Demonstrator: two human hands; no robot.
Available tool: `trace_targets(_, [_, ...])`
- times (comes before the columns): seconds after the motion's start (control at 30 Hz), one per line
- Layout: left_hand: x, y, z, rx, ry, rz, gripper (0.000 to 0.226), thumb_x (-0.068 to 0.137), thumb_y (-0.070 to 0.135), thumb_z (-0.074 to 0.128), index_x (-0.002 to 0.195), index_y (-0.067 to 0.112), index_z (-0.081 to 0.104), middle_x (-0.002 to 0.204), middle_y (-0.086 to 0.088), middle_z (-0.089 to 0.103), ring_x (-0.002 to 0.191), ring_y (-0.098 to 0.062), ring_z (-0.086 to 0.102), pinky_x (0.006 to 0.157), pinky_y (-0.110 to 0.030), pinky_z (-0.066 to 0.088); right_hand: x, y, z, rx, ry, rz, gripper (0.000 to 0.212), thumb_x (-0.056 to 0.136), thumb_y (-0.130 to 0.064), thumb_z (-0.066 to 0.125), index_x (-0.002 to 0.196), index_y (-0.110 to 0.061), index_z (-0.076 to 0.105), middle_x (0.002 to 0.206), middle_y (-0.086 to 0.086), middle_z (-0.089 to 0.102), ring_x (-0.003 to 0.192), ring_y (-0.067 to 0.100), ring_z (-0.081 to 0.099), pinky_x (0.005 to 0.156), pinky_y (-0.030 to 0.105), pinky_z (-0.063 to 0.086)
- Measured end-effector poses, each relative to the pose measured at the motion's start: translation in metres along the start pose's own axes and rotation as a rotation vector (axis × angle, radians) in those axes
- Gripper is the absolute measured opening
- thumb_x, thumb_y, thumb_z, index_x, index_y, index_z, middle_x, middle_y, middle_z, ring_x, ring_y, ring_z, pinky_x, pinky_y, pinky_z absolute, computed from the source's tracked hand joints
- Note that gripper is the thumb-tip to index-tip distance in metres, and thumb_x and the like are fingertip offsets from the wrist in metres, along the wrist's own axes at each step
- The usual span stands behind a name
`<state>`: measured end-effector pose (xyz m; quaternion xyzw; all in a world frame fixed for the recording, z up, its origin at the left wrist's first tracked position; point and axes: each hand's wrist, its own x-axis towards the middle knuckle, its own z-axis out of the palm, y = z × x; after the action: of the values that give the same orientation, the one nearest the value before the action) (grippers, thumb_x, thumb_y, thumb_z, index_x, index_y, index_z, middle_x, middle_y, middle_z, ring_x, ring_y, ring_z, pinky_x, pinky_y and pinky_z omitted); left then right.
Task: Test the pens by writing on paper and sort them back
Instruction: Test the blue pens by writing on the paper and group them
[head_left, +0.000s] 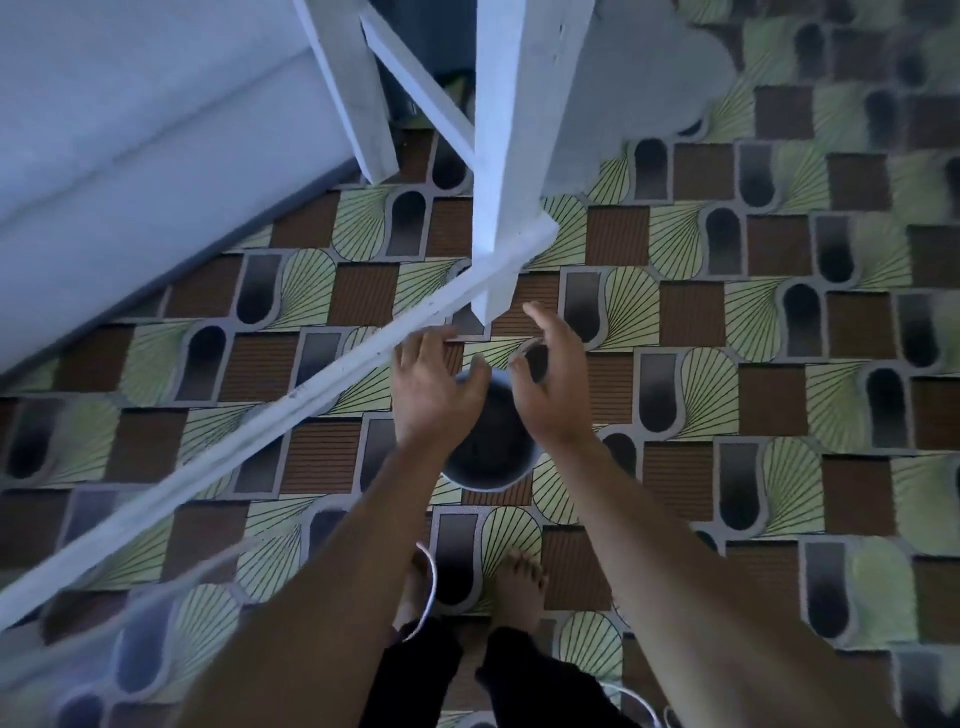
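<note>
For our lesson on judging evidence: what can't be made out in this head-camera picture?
- Inside of the dark round container: head view, in shadow and partly covered by the left hand and right hand; contents unreadable.
- Whether either hand touches it: unclear from above.
- Top of the white furniture frame: cut off by the upper edge.
- Pens and paper: none in view.

Container (488, 457) sits on carpet (727, 312) between table leg (511, 156) and feet (519, 582).
</note>
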<state>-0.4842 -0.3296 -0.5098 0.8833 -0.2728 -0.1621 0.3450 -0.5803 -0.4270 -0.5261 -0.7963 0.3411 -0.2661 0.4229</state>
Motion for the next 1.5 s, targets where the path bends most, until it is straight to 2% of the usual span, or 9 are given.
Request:
trace_targets(0.1, [-0.001, 0.037, -0.037, -0.118, 0.052, 0.039, 0.057, 0.084, 0.047, 0.049, 0.118, 0.003, 0.06, 0.117, -0.01, 0.062, 0.11, -0.017, 0.047, 0.1, -0.049, 0.043, 0.013, -0.04, -0.018, 0.02, 0.02, -0.045, 0.054, 0.09, -0.022, 0.051, 0.137, 0.003, 0.05, 0.138, 0.013, 0.056, 0.13, 0.024, 0.05, 0.108, 0.044, 0.041])
trace_targets(0.23, [-0.007, 0.085, -0.092, -0.22, 0.144, 0.164, 0.056, 0.088, 0.048, 0.052, 0.12, 0.004, 0.059, 0.12, -0.006, 0.061, 0.113, -0.019, 0.051, 0.096, -0.051, 0.046, 0.029, -0.109, -0.048, 0.09, 0.057, -0.112, 0.053, 0.093, -0.024, 0.05, 0.139, 0.004, 0.047, 0.139, 0.013, 0.053, 0.132, 0.024, 0.049, 0.109, 0.048, 0.04])
trace_targets(0.43, [-0.025, 0.168, -0.193, -0.304, 0.244, 0.341, 0.052, 0.092, 0.048, 0.052, 0.121, 0.006, 0.057, 0.121, -0.002, 0.059, 0.116, -0.025, 0.055, 0.096, -0.053, 0.044, 0.046, -0.223, -0.106, 0.174, 0.101, -0.169, 0.07, 0.098, -0.058, 0.042, 0.143, -0.005, 0.045, 0.144, 0.005, 0.048, 0.135, 0.018, 0.044, 0.112, 0.039, 0.037])
trace_targets(0.57, [-0.04, 0.223, -0.26, -0.32, 0.319, 0.4, 0.052, 0.091, 0.046, 0.054, 0.123, 0.005, 0.058, 0.126, -0.003, 0.059, 0.122, -0.024, 0.054, 0.102, -0.049, 0.042, 0.058, -0.303, -0.145, 0.183, 0.115, -0.298, 0.065, 0.098, -0.06, 0.04, 0.145, -0.016, 0.041, 0.149, -0.005, 0.043, 0.14, 0.013, 0.04, 0.115, 0.036, 0.033])
trace_targets(0.7, [-0.049, 0.26, -0.32, -0.358, 0.379, 0.442, 0.05, 0.09, 0.046, 0.056, 0.127, 0.013, 0.056, 0.132, 0.002, 0.055, 0.128, -0.019, 0.051, 0.103, -0.043, 0.045, 0.071, -0.376, -0.168, 0.21, 0.113, -0.373, 0.074, 0.096, -0.065, 0.037, 0.147, -0.011, 0.041, 0.151, 0.004, 0.042, 0.141, 0.017, 0.038, 0.116, 0.038, 0.032])
trace_targets(0.83, [-0.051, 0.28, -0.377, -0.365, 0.512, 0.453, 0.05, 0.091, 0.044, 0.055, 0.129, 0.012, 0.055, 0.137, -0.001, 0.053, 0.132, -0.018, 0.047, 0.108, -0.039, 0.04, 0.082, -0.439, -0.173, 0.249, 0.064, -0.464, 0.072, 0.097, -0.063, 0.037, 0.148, -0.012, 0.04, 0.153, 0.002, 0.041, 0.143, 0.015, 0.035, 0.117, 0.037, 0.029])
trace_targets(1.0, [-0.052, 0.272, -0.444, -0.315, 0.659, 0.442, 0.05, 0.091, 0.042, 0.055, 0.128, 0.01, 0.057, 0.134, -0.003, 0.056, 0.131, -0.022, 0.048, 0.109, -0.038, 0.039, 0.089, -0.498, -0.155, 0.264, -0.053, -0.541, 0.064, 0.094, -0.045, 0.045, 0.149, -0.012, 0.039, 0.153, -0.004, 0.039, 0.143, 0.009, 0.033, 0.117, 0.038, 0.028])
trace_targets(1.27, [-0.056, 0.202, -0.547, -0.16, 0.752, 0.323, 0.048, 0.089, 0.047, 0.054, 0.121, 0.013, 0.063, 0.13, 0.007, 0.056, 0.127, -0.004, 0.043, 0.106, -0.008, 0.026, 0.08, -0.572, -0.06, 0.298, -0.258, -0.641, 0.059, 0.092, -0.041, 0.046, 0.144, -0.013, 0.045, 0.149, -0.003, 0.044, 0.139, 0.01, 0.037, 0.115, 0.04, 0.032])
trace_targets(1.5, [-0.045, 0.104, -0.637, -0.048, 0.723, 0.168, 0.052, 0.086, 0.051, 0.051, 0.123, 0.017, 0.063, 0.132, 0.007, 0.056, 0.127, -0.008, 0.043, 0.101, -0.002, 0.021, 0.067, -0.635, 0.06, 0.288, -0.403, -0.591, 0.063, 0.088, -0.044, 0.042, 0.144, -0.015, 0.046, 0.144, -0.015, 0.042, 0.136, -0.004, 0.033, 0.115, 0.025, 0.025])
